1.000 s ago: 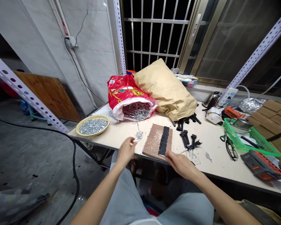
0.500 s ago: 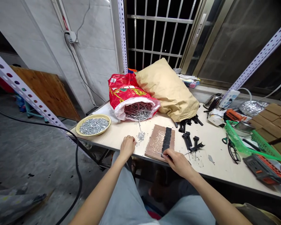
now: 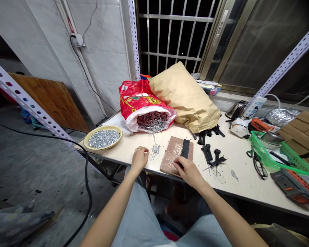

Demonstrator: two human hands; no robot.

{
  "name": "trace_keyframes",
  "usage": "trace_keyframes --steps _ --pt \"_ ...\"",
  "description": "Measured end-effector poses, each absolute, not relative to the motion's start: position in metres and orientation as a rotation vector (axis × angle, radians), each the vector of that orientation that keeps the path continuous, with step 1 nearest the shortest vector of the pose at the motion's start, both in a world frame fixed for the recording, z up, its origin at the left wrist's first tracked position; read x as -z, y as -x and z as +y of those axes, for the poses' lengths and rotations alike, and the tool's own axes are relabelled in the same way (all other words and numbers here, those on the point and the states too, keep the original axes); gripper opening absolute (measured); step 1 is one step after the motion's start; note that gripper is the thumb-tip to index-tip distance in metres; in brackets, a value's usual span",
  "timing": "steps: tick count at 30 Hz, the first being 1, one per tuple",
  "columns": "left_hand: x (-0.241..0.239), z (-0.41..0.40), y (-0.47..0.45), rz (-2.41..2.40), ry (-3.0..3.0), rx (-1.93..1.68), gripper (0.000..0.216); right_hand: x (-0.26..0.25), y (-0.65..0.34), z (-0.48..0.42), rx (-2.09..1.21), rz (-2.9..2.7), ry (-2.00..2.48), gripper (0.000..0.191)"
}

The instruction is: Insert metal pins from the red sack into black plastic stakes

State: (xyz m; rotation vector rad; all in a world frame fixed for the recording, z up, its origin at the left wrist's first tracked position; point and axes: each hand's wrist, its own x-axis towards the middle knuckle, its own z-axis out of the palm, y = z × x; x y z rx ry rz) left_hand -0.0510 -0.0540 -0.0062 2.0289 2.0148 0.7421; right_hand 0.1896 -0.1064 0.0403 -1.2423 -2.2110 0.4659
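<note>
While the right hand [image 3: 187,170] holds a thin rod [image 3: 170,160] over the board [image 3: 175,142], the left hand [image 3: 139,159] is near small metal pieces [image 3: 156,149]. Whether it holds something, I cannot tell.

The head-worn camera looks from above the wearer's light-blue trousers [image 3: 139,212], forward and down across the worktable [image 3: 233,152], taking the left hand [image 3: 140,159] and right hand [image 3: 189,171] at near range, with the window grille [image 3: 180,18] farther off at the top edge.
</note>
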Motion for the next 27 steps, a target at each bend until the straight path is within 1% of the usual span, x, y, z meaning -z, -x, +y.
trace_keyframes --steps 5,7,10,13,17,20,27 --pt "0.007 -0.049 0.036 2.031 -2.125 -0.546 0.016 -0.039 -0.189 -0.109 -0.483 -2.203 1.242 0.016" --pt "0.008 -0.048 0.035 2.020 -2.159 -0.572 0.016 -0.039 -0.192 -0.109 -0.471 -2.195 1.259 0.016" --pt "0.005 -0.049 0.036 1.969 -2.061 -0.805 0.013 -0.040 -0.195 -0.108 -0.457 -2.182 1.276 0.016" --pt "-0.002 -0.057 0.030 1.765 -1.650 -1.126 0.008 -0.042 -0.189 -0.106 -0.448 -2.169 1.258 0.015" --pt "-0.012 -0.074 0.006 1.321 -1.145 -1.425 0.020 -0.043 -0.170 -0.102 -0.372 -2.164 1.264 0.016" --pt "-0.016 -0.084 -0.011 1.186 -1.057 -1.548 0.028 -0.043 -0.159 -0.100 -0.262 -2.163 1.331 0.017" --pt "-0.019 -0.092 -0.028 1.186 -1.054 -1.630 0.025 -0.049 -0.159 -0.102 -0.160 -2.163 1.406 0.020"
